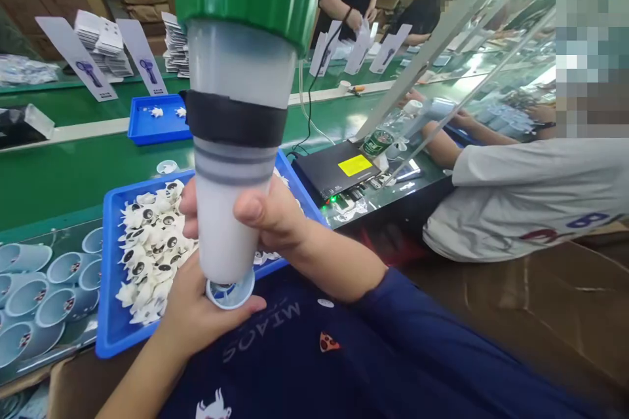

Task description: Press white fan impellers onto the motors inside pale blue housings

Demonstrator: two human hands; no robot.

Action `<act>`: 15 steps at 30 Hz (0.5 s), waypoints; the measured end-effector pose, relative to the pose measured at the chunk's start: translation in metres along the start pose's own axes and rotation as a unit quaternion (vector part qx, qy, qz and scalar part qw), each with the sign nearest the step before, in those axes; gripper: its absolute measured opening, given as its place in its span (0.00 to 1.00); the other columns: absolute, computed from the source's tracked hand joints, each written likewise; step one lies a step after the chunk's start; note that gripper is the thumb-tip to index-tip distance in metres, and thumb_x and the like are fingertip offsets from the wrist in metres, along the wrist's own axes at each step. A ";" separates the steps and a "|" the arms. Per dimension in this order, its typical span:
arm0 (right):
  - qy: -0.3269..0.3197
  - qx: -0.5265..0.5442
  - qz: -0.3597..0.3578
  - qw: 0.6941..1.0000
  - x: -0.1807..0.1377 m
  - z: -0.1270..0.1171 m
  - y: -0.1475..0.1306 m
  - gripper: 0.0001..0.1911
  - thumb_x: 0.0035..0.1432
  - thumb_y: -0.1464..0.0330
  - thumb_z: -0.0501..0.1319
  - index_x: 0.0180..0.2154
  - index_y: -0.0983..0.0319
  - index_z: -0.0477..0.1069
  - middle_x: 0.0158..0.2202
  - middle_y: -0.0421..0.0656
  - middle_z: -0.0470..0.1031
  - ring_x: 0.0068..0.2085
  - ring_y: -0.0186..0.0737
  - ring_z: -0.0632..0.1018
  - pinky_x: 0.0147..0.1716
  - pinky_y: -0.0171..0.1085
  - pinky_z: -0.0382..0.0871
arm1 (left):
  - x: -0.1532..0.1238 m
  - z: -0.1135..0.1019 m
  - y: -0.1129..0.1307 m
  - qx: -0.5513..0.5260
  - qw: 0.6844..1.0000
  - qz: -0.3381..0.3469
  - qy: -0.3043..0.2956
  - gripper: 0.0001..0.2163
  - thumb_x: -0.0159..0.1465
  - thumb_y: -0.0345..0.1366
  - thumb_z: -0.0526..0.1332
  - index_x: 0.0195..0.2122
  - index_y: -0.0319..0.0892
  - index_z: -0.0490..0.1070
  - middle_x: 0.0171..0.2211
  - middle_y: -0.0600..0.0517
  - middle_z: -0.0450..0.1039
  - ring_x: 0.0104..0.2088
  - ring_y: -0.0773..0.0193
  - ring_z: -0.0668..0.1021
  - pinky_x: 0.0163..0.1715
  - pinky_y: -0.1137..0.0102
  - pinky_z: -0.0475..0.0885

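Grasping green-topped white cylinder (240,114) with right hand (278,216); below it, holding pale-blue cup (232,298) in left hand (196,304). Best kept with both axes aligned.

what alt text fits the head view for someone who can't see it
A person's right grip holds a green-topped tube, its lower end at a pale blue part in the left grip. Beyond lies a blue tray of white parts, with cups at left and a co-worker at right.

Single head-worn view, facing forward and down, tube (236,119) close to the lens, bench (83,173) beyond, cartons (54,3) far behind
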State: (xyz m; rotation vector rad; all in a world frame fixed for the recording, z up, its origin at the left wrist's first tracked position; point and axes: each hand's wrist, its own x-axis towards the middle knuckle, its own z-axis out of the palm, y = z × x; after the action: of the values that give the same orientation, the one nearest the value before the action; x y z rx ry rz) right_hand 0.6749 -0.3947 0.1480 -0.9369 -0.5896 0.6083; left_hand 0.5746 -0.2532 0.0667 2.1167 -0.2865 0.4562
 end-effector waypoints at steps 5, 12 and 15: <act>0.001 -0.033 0.002 0.999 -0.006 -0.002 -0.008 0.38 0.38 0.35 0.75 0.37 0.59 0.73 0.38 0.42 0.78 0.37 0.40 0.82 0.36 0.40 0.83 | 0.001 0.004 -0.003 -0.014 0.999 0.034 -0.014 0.22 0.58 0.59 0.73 0.37 0.44 0.78 0.34 0.50 0.82 0.30 0.58 0.82 0.29 0.67 0.78; 0.009 -0.046 0.004 0.999 -0.011 -0.006 -0.016 0.38 0.40 0.36 0.74 0.40 0.58 0.71 0.39 0.42 0.78 0.45 0.46 0.83 0.41 0.41 0.84 | 0.007 0.003 0.001 -0.011 0.998 0.056 -0.034 0.19 0.60 0.56 0.73 0.41 0.46 0.79 0.35 0.53 0.83 0.32 0.59 0.83 0.31 0.68 0.79; 0.027 -0.036 0.011 0.999 -0.010 -0.005 -0.016 0.37 0.42 0.38 0.75 0.42 0.56 0.70 0.39 0.40 0.78 0.45 0.45 0.83 0.41 0.40 0.84 | 0.007 0.001 0.002 -0.002 0.998 0.043 -0.044 0.19 0.58 0.56 0.74 0.38 0.45 0.79 0.33 0.53 0.83 0.31 0.59 0.83 0.30 0.68 0.78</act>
State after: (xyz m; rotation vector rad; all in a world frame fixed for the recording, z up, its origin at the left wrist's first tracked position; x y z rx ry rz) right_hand 0.6746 -0.4121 0.1575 -1.0259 -0.5570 0.5834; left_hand 0.5810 -0.2554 0.0703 2.1299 -0.4304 0.4141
